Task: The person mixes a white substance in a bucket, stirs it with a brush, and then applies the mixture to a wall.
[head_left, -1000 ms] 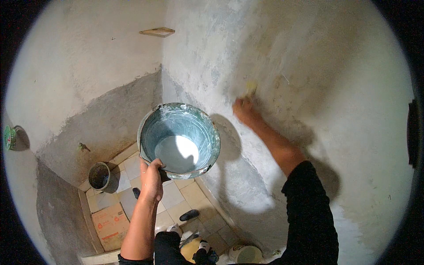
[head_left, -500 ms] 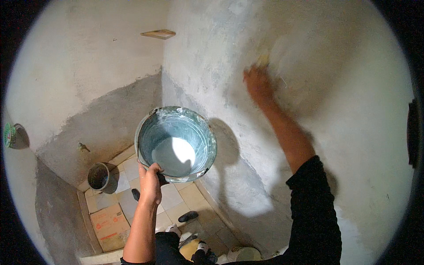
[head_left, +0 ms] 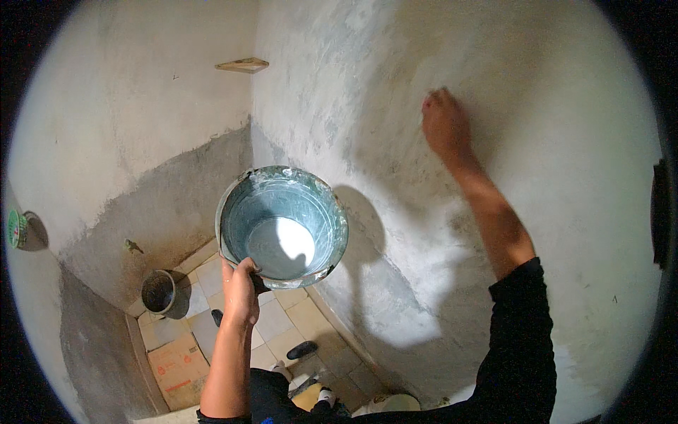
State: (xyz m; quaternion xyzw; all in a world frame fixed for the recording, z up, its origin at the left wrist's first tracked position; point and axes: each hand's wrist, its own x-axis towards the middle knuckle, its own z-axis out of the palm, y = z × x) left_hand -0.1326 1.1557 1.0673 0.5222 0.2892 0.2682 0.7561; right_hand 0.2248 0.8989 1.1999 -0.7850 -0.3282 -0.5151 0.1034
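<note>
My left hand (head_left: 241,293) grips the near left rim of a bluish-green bucket (head_left: 244,205), thumb over the edge. The bucket is tilted so its inside faces me; white liquid (head_left: 289,244) lies at the bottom, and white smears streak its walls and rim. Up at the right, my right hand (head_left: 448,127) is closed against the patchy grey-white wall (head_left: 395,162). What its fingers hold is hidden in this frame; only a small reddish spot shows at their edge.
A dark bucket (head_left: 158,292) stands on the tiled floor below a tap (head_left: 132,246). Flattened cardboard (head_left: 178,371) and a black slipper (head_left: 302,350) lie nearby. A corner shelf (head_left: 244,66) juts out between the walls. On the left wall is a green container (head_left: 18,228).
My right hand has moved to the right along the wall. A yellowish piece that showed blurred beyond its fingers is now out of sight. The left hand and bucket have barely shifted.
</note>
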